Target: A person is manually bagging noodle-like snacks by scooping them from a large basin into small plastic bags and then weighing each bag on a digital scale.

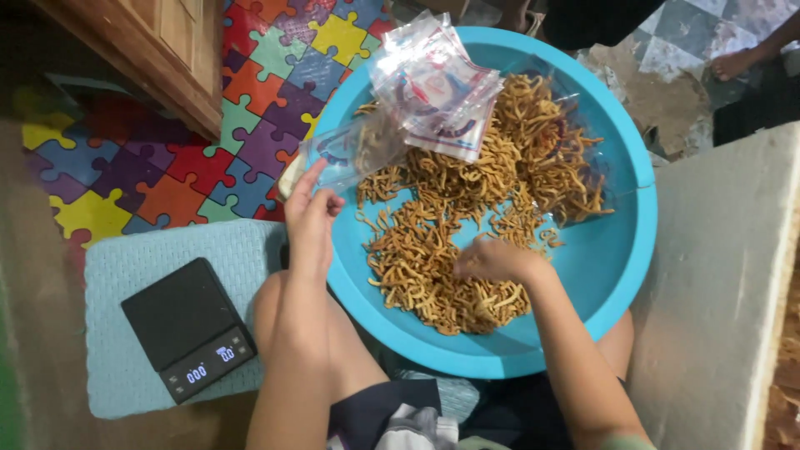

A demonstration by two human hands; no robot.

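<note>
I see my left hand point(310, 218) at the nine o'clock rim of a round blue basin point(621, 250), pinching open a small clear plastic bag point(350, 154); my right hand point(496, 260) is curled, fingers closed on golden fried snack sticks point(450, 242) heaped in the basin's middle; a stack of clear bags point(433, 83) lies at twelve o'clock; a black digital scale point(187, 327) sits on a pale blue mat point(133, 275) at eight o'clock.

The round basin point(617, 250) is smooth, glossy turquoise plastic, heaped with rough, dry golden fried snack sticks point(450, 250). The small bags point(433, 83) are clear, shiny plastic film. The scale point(187, 325) is matt black, on a woven-textured pale mat point(125, 267).
</note>
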